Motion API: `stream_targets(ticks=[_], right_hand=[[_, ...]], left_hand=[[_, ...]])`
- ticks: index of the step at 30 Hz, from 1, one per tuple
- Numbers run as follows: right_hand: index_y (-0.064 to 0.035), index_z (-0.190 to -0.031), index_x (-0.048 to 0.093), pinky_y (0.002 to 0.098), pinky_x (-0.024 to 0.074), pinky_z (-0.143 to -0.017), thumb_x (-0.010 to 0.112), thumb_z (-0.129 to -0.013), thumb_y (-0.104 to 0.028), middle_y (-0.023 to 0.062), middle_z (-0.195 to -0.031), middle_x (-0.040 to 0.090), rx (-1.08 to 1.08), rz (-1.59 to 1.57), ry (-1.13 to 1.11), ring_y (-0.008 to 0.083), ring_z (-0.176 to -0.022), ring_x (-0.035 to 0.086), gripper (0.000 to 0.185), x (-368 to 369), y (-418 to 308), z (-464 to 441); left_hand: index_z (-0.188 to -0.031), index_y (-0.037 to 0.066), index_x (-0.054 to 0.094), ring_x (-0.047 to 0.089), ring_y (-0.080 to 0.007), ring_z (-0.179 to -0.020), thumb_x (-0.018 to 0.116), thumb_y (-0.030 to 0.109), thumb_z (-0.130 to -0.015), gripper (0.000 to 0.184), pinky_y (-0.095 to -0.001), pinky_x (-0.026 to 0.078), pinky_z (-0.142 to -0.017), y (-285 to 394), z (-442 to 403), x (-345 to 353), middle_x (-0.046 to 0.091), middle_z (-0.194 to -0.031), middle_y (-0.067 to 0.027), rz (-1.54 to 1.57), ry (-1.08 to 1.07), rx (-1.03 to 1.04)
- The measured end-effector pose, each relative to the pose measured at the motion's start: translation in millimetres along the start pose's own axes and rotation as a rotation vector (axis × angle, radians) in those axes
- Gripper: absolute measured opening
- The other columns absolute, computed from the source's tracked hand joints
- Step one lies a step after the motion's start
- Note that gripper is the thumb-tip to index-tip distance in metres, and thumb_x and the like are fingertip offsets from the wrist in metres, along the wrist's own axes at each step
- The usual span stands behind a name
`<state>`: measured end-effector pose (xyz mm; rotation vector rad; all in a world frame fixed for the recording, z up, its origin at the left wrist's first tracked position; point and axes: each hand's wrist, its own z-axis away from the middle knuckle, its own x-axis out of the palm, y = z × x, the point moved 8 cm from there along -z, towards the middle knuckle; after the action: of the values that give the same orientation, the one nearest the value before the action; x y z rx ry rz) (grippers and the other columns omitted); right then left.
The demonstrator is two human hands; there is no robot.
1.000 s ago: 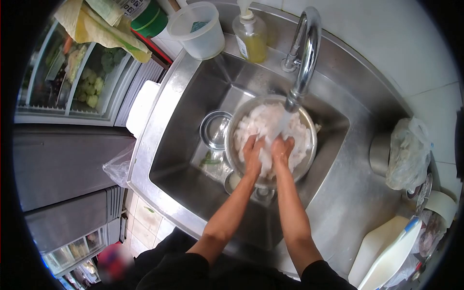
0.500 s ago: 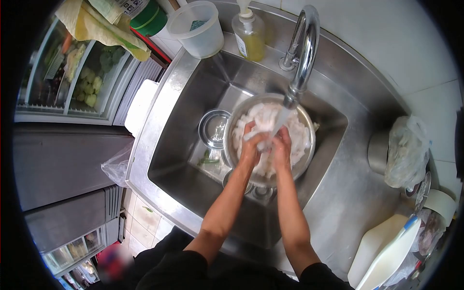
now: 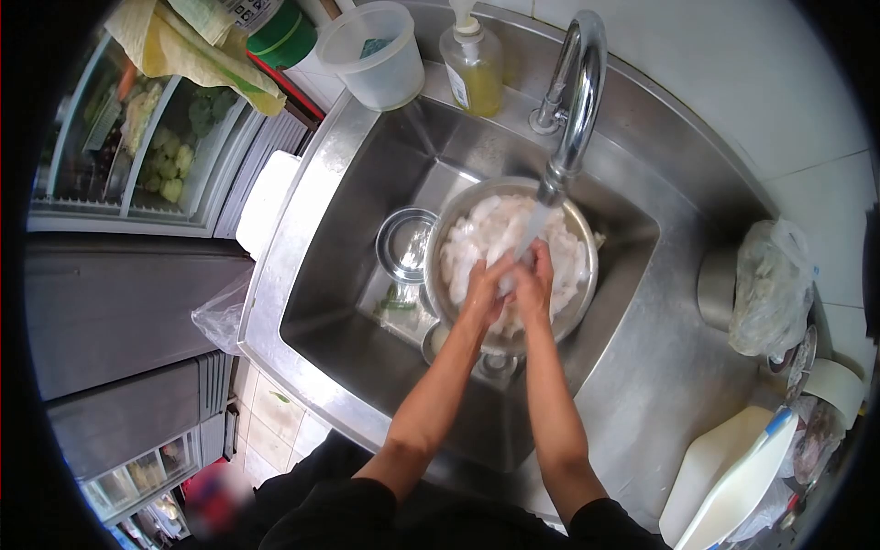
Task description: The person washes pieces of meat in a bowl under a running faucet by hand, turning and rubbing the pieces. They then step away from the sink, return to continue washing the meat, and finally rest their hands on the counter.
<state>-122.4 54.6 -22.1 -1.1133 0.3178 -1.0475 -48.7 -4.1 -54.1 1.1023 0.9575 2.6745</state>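
A round metal bowl (image 3: 590,275) stands in the sink, filled with pale, wet pieces of raw meat or seafood (image 3: 486,229); their exact kind is unclear. Above the bowl's near part, my left hand (image 3: 486,290) and my right hand (image 3: 533,286) meet with curled fingers. Something whitish shows between them, too small and blurred to name. Water runs from the faucet (image 3: 575,128) onto my hands. My right hand's fingers lie closest to the stream, and its inner side is partly hidden.
Left of the bowl in the sink (image 3: 344,284) are a small metal dish (image 3: 407,245) and green scraps (image 3: 396,298). A soap bottle (image 3: 474,73) and a plastic tub (image 3: 374,69) stand on the back rim. A plastic bag (image 3: 775,284) and a white container (image 3: 724,477) sit at the right.
My hands have drawn closer together and slightly lower. The white clump that showed between them is mostly out of sight, and more of the pieces behind them is visible.
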Motion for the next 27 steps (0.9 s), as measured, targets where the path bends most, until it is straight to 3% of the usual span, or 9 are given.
stream_targets(ticks=[4, 7, 9, 12, 15, 19, 25, 27], right_hand=[[-0.0119, -0.108, 0.049, 0.0289, 0.0400, -0.087, 0.070, -0.082, -0.016, 0.0028, -0.102, 0.049, -0.186, -0.251, 0.068, 0.0133, -0.095, 0.046, 0.034, -18.0, -0.5, -14.5], [-0.0080, -0.121, 0.050, 0.0313, 0.0388, -0.095, 0.071, -0.082, -0.015, 0.0077, -0.118, 0.052, -0.082, -0.138, 0.045, 0.0160, -0.109, 0.048, 0.044, -17.4, 0.4, -20.3], [-0.0046, -0.128, 0.050, 0.0323, 0.0404, -0.097, 0.071, -0.083, -0.015, 0.0105, -0.125, 0.055, -0.041, -0.065, -0.016, 0.0185, -0.114, 0.051, 0.051, -11.4, -2.1, -22.9], [-0.0040, -0.125, 0.055, 0.0333, 0.0452, -0.092, 0.071, -0.084, -0.014, 0.0099, -0.115, 0.062, 0.039, 0.062, 0.050, 0.0201, -0.103, 0.058, 0.045, -13.4, 3.3, -29.3], [-0.0025, -0.124, 0.056, 0.0342, 0.0484, -0.087, 0.072, -0.082, -0.014, 0.0101, -0.111, 0.066, -0.075, 0.171, 0.089, 0.0206, -0.096, 0.062, 0.046, -11.9, -7.0, -30.1], [0.0004, -0.115, 0.063, 0.0325, 0.0483, -0.085, 0.075, -0.077, -0.017, 0.0105, -0.106, 0.069, -0.018, 0.284, 0.129, 0.0191, -0.094, 0.063, 0.044, -12.1, -14.1, -27.9], [0.0024, -0.095, 0.071, 0.0328, 0.0500, -0.077, 0.081, -0.069, -0.023, 0.0107, -0.090, 0.072, 0.024, 0.371, 0.154, 0.0193, -0.082, 0.065, 0.038, -13.6, -4.2, -37.9], [0.0036, -0.093, 0.070, 0.0332, 0.0505, -0.073, 0.082, -0.068, -0.025, 0.0117, -0.087, 0.072, -0.007, 0.399, 0.161, 0.0189, -0.077, 0.065, 0.040, -14.5, -2.1, -40.3]], left_hand=[[-0.114, -0.003, 0.056, 0.063, -0.0204, -0.074, 0.073, 0.017, -0.076, 0.046, -0.0283, 0.047, -0.049, 1.1, 0.6, -2.8, 0.064, -0.093, -0.0113, -0.132, -0.012, -0.094], [-0.113, -0.004, 0.055, 0.062, -0.0204, -0.070, 0.072, 0.008, -0.069, 0.049, -0.0305, 0.044, -0.047, 12.3, 5.7, 11.3, 0.064, -0.089, -0.0114, -0.196, -0.138, -0.089], [-0.112, -0.003, 0.055, 0.061, -0.0199, -0.069, 0.069, 0.004, -0.067, 0.048, -0.0308, 0.042, -0.046, 11.3, 6.2, 10.0, 0.063, -0.087, -0.0110, -0.249, -0.067, -0.076], [-0.110, -0.003, 0.057, 0.059, -0.0189, -0.069, 0.068, 0.002, -0.067, 0.045, -0.0300, 0.040, -0.046, 11.5, 3.2, 7.7, 0.062, -0.084, -0.0096, -0.358, -0.070, -0.122], [-0.108, -0.002, 0.058, 0.059, -0.0176, -0.069, 0.069, 0.003, -0.066, 0.044, -0.0290, 0.039, -0.047, 9.9, 4.7, 7.6, 0.062, -0.083, -0.0080, -0.439, -0.074, -0.193], [-0.106, -0.001, 0.060, 0.059, -0.0164, -0.070, 0.070, 0.004, -0.066, 0.041, -0.0290, 0.041, -0.048, 1.2, 0.1, -5.8, 0.063, -0.082, -0.0063, -0.534, -0.033, -0.224], [-0.097, -0.001, 0.064, 0.057, -0.0143, -0.069, 0.072, 0.004, -0.062, 0.037, -0.0298, 0.047, -0.059, 10.1, 7.4, -5.4, 0.062, -0.079, -0.0033, -0.532, 0.099, -0.101], [-0.096, -0.002, 0.064, 0.057, -0.0138, -0.071, 0.072, 0.004, -0.060, 0.037, -0.0290, 0.048, -0.062, 17.7, 5.9, -3.3, 0.062, -0.079, -0.0033, -0.563, 0.012, -0.016]])
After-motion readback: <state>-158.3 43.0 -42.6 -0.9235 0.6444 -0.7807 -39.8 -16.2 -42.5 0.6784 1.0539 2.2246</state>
